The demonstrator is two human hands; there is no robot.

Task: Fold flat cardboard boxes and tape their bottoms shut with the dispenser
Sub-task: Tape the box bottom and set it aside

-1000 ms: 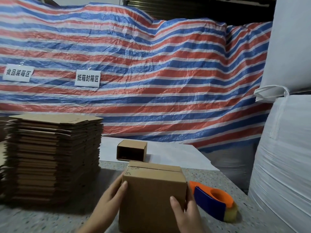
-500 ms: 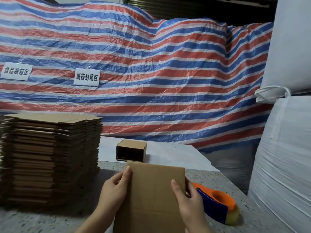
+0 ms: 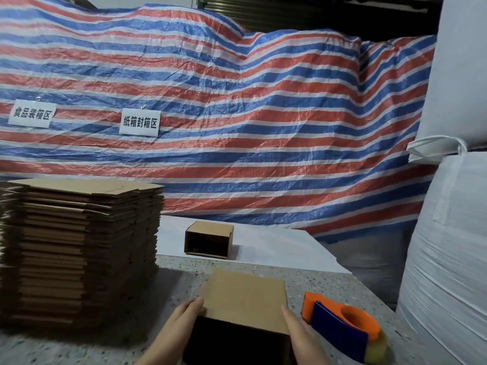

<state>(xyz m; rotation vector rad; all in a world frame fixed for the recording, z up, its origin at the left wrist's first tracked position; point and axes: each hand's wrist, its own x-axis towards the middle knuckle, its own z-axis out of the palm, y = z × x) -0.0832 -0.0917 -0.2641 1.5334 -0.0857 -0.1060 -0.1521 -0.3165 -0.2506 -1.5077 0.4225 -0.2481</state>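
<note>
A folded brown cardboard box (image 3: 245, 299) lies on its side at the bottom centre, its dark open end facing me. My left hand (image 3: 181, 320) grips its left side and my right hand (image 3: 297, 333) grips its right side. An orange and blue tape dispenser (image 3: 342, 327) rests on the speckled table (image 3: 105, 346) just right of the box. A tall stack of flat cardboard boxes (image 3: 79, 248) stands at the left. A second folded box (image 3: 210, 237) lies on its side farther back, open end toward me.
A white sheet (image 3: 276, 251) covers the table's far part under the second box. A red, white and blue striped tarp (image 3: 237, 114) hangs behind, with two white labels. Large white sacks (image 3: 448, 246) stand close at the right.
Both hands tipped the held box from upright over toward me, so its open end now faces me and it sits lower in view. The dispenser and stack stayed put.
</note>
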